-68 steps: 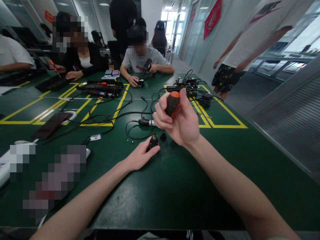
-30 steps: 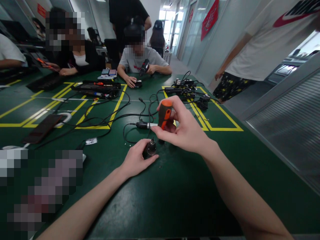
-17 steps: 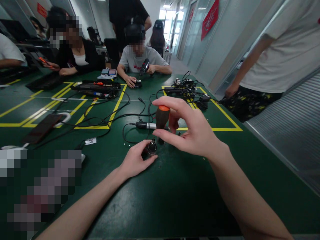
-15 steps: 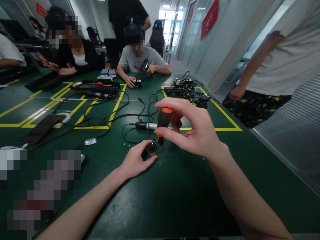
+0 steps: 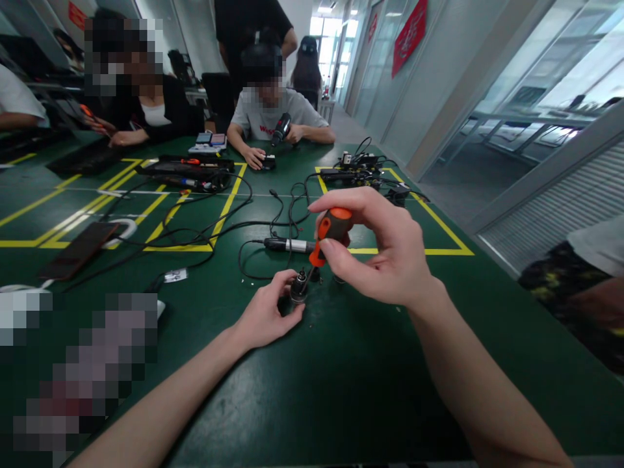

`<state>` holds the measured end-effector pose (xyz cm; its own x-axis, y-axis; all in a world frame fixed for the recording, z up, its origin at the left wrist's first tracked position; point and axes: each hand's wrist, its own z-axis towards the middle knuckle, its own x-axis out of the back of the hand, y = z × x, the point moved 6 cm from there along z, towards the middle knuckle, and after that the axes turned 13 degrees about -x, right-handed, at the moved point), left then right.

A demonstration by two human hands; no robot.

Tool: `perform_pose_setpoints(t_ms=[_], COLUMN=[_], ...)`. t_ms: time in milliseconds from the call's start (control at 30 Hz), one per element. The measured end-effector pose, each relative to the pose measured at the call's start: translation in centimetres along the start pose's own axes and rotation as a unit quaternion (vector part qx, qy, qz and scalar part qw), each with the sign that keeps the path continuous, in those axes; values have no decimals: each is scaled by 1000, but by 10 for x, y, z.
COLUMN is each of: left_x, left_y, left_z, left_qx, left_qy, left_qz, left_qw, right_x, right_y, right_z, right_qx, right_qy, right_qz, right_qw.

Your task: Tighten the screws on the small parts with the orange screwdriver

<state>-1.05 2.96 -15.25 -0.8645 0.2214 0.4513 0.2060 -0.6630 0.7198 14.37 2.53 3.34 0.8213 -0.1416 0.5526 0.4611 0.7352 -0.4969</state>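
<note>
Between the thumb and fingers of my left hand (image 5: 267,312) stands a small dark round part (image 5: 298,288) with a metal rim and a pin on top, upright on the green table (image 5: 312,403). My right hand (image 5: 385,250) grips a short screwdriver (image 5: 327,234) by its orange and dark handle. The screwdriver leans, and its shaft runs down to the part's right side; I cannot tell exactly where the tip rests. Just behind, a black and silver pen-like tool (image 5: 287,245) lies with its cable. Small dark pieces by the shaft are partly hidden.
Black cables (image 5: 229,226) cross the table. A phone (image 5: 80,250) lies at left, and a black tray (image 5: 188,173) with tools farther back. More black devices (image 5: 361,170) sit at back right. Opposite, a co-worker holds an electric screwdriver (image 5: 281,129). Yellow tape (image 5: 414,251) marks the tabletop.
The screwdriver has tilted, its handle now leaning right and its shaft reaching the part. My left hand stays nearly still. The person standing at right has moved mostly out of view.
</note>
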Motion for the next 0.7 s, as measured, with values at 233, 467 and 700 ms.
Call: perform_pose_setpoints(t_ms=[233, 467, 700], left_x=[-8, -1, 8], left_y=[4, 4, 6], left_z=[4, 6, 9], left_qx=[12, 64, 46], left_qy=[-86, -85, -102], left_qz=[-33, -37, 68], left_qw=[996, 994, 991], right_x=[1, 13, 26], right_y=[1, 25, 71], right_z=[0, -4, -40], right_qx=[10, -72, -203], right_qy=[35, 72, 83], right_qz=[-27, -12, 21], right_qw=[999, 995, 975])
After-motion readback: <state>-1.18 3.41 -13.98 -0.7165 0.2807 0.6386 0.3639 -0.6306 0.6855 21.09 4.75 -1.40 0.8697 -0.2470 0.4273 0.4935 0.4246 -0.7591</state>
